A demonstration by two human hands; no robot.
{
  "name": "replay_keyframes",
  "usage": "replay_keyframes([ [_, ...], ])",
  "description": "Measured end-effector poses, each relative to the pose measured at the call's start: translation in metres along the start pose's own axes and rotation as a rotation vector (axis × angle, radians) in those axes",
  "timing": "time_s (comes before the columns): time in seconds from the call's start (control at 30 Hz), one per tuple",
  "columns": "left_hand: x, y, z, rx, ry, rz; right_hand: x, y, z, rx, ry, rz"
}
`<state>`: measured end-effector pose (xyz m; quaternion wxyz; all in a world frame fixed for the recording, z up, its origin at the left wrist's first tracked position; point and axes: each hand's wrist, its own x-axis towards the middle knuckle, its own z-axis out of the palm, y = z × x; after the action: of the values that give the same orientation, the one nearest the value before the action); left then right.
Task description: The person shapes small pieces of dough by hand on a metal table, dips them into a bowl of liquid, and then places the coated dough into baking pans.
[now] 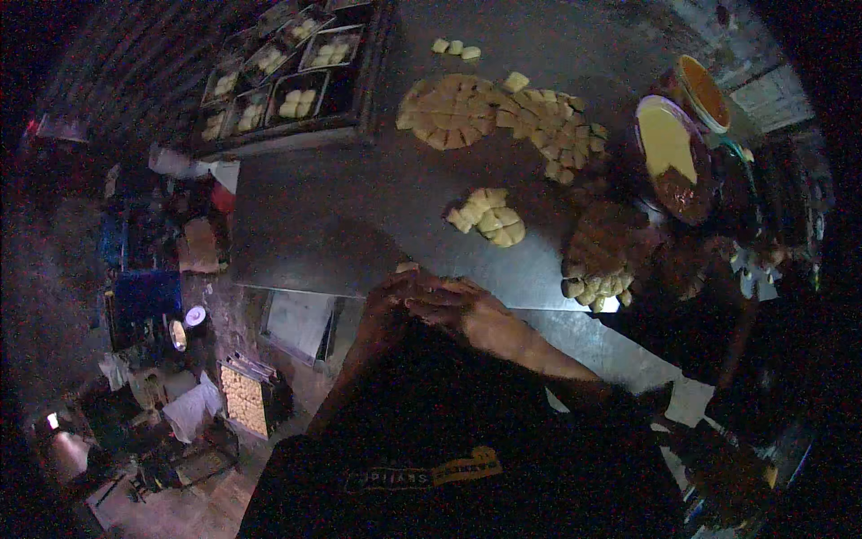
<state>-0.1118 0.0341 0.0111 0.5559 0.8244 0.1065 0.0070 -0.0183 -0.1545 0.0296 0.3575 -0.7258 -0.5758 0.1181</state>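
My left hand (386, 295) and my right hand (456, 307) are cupped together at the near edge of the metal table, fingers curled and overlapping. A small pale bit of dough (407, 267) peeks out at their far side; the rest of it is hidden by my fingers. Beyond my right hand lies a small group of cut dough pieces (492, 217). Farther away are a round of dough scored into wedges (453, 110) and a spread of cut pieces (561, 126) beside it. Three loose dough pieces (456, 48) sit at the far side.
At the far left, a dark tray (364, 126) carries several tins of dough balls. On the right stand a bowl of yellow filling (664, 144) and an orange-filled bucket (705, 94). Another person's hand (602, 238) is over a cluster of dough pieces (597, 290).
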Motion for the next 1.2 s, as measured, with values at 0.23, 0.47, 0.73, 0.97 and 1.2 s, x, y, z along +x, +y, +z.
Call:
replay_keyframes([
  [0.23, 0.012, -0.014, -0.018, -0.058, 0.121, -0.149, 0.046, 0.068, 0.052, 0.44, -0.116, 0.557],
  [0.47, 0.034, -0.079, -0.066, -0.019, -0.034, -0.055, 0.067, 0.073, 0.067, 0.331, 0.191, 0.384],
  [0.73, 0.057, -0.094, -0.037, 0.174, -0.301, 0.213, 0.045, 0.088, 0.068, -0.057, 0.389, 0.469],
  [0.97, 0.098, -0.036, 0.014, 0.307, -0.431, 0.474, -0.06, 0.239, 0.045, -0.763, 0.596, 0.679],
  [1.2, 0.136, -0.032, 0.079, 0.609, -0.705, 0.373, -0.033, 0.198, 0.007, 0.219, 1.12, 0.67],
])
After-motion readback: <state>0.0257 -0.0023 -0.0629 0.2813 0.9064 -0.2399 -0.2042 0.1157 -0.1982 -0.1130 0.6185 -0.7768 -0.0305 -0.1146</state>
